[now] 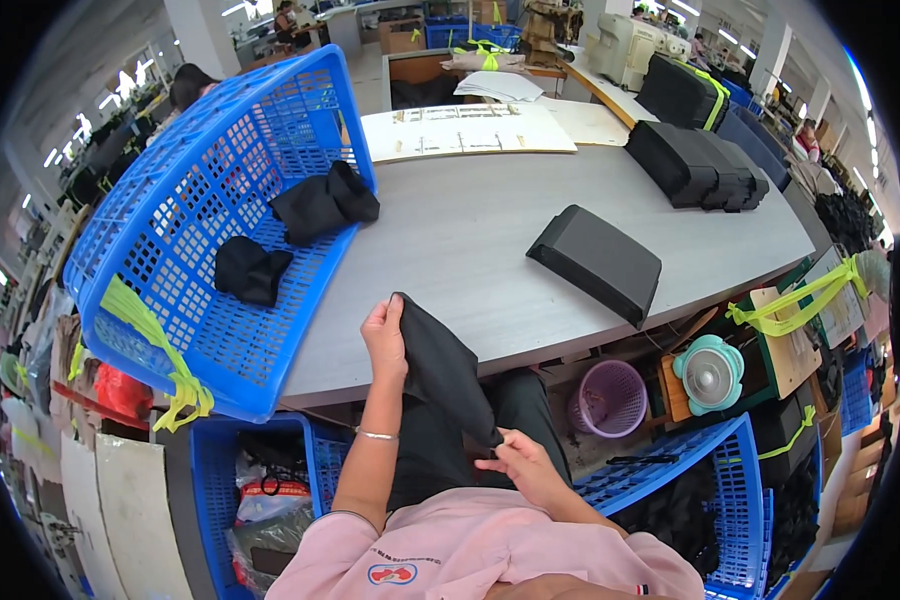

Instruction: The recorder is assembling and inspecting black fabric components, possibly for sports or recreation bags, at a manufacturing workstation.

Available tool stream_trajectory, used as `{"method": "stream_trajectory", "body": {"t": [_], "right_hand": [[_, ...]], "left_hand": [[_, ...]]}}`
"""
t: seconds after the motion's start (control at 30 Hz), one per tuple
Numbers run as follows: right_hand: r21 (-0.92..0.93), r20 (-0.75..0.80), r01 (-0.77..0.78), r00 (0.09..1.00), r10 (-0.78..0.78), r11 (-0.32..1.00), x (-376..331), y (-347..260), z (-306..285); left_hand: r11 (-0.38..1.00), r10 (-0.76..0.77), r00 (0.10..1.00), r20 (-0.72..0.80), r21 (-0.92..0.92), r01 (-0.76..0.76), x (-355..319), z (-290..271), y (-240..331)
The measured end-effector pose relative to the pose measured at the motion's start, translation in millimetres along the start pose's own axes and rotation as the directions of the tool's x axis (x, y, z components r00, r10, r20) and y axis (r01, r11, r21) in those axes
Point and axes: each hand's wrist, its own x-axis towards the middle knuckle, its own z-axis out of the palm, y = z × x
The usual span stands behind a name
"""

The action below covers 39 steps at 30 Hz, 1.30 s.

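Note:
Between my hands stretches a piece of black fabric [438, 362], held over my lap at the table's near edge. My left hand [385, 335] is closed on its upper end. Lower down and to the right, my right hand [520, 462] pinches the bottom corner, with some fingers spread. A stack of black fabric pieces [598, 262] lies on the grey table [450, 215] to the right. On the left, a blue plastic basket [210, 160] rests on its side, its opening toward the table, with crumpled black pieces [325, 203] inside.
Larger black stacks [692, 165] sit at the table's far right. White boards [470, 132] lie along the far edge. Below on the right are a purple bin [608, 398], a small fan [710, 374] and a blue basket [670, 470]. Another blue crate [215, 470] stands lower left.

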Motion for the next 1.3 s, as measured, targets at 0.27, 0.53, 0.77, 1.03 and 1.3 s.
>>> {"method": "stream_trajectory", "body": {"t": [0.27,0.53,0.77,1.03,1.3], "right_hand": [[-0.682,-0.17,0.4,0.728,-0.664,0.612,35,-26,-14],[-0.693,-0.287,0.304,0.716,-0.636,0.654,44,-74,7],[-0.758,-0.045,0.407,0.747,-0.663,0.51,67,-64,9],[-0.647,0.443,0.379,0.893,-0.078,0.661,81,63,27],[-0.412,-0.302,0.168,0.902,-0.309,0.895,66,-10,-8]], "left_hand": [[0.946,-0.054,0.864,0.501,0.303,-0.117,-90,42,41],[0.983,-0.169,0.794,0.584,0.042,0.178,-108,30,46],[0.447,-0.528,0.208,0.823,0.061,0.892,-158,-4,-7],[0.524,-0.792,0.233,0.564,0.433,0.734,-180,76,-28],[0.931,-0.115,0.807,0.58,-0.22,0.291,-118,15,44]]}}
